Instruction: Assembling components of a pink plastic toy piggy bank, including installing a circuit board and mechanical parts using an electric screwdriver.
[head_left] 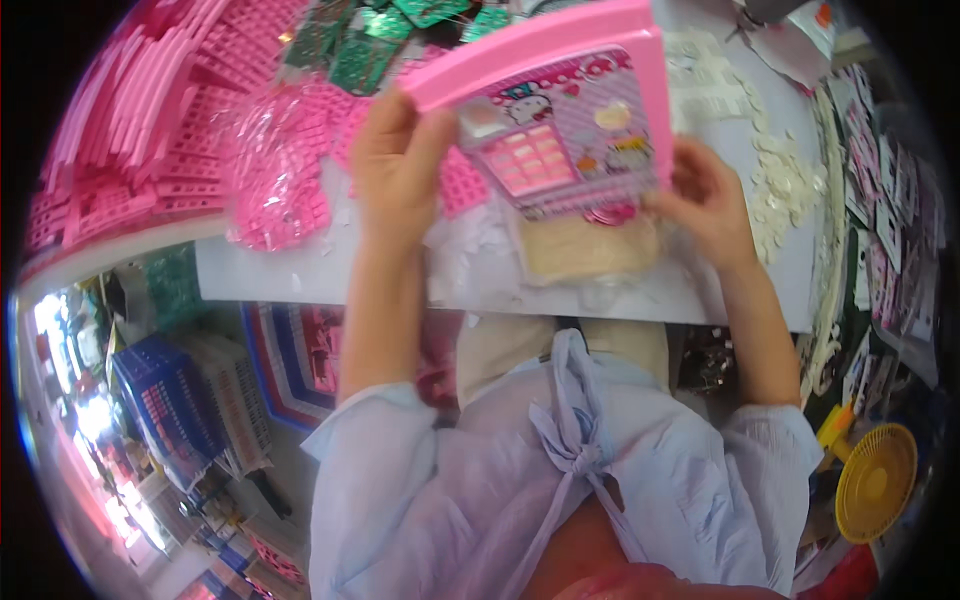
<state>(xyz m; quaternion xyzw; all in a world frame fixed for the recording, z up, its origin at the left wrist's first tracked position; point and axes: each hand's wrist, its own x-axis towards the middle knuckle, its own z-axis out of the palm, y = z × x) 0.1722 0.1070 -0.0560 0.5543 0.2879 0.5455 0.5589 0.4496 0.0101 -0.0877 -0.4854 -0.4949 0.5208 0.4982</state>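
While both curled hands [398,165] [715,205] grip a pink casing [572,140], green boards [365,62] and pink grids [465,188] crowd the table [262,272].

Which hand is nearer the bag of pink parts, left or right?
Left. The left hand, gripping the pink case's left side, is just right of the bag. The right hand is much farther right, at the case's lower right corner.

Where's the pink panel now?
In the head view, the pink panel is top centre, held between the left hand and right hand over the white table, right of the bagged pink pieces.
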